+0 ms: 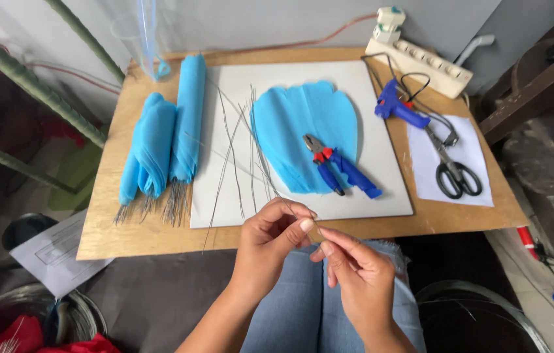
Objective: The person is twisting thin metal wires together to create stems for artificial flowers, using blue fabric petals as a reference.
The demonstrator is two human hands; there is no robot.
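Both hands meet just off the worktop's (159, 235) near edge: the left hand (270, 242) and right hand (355, 274) each pinch a thin wire (317, 227) at the fingertips, holding it steady between them. More loose wires (238, 157) fan over a white board (381, 189), where smooth blue petals (290, 124) lie pinned under pliers (336, 167).

Grey wall (277, 23) behind, evenly lit by soft daylight. Small wooden table (159, 232) pushed against it, pale board top with scuffed edges. Green wrapped poles (25, 78) slanting across upper left. Dark wooden furniture (538, 85) at right. Dim floor (2, 176) on the left; pale tiled floor (519, 261) on the right. Round metal basin rim (486, 301) at lower right.
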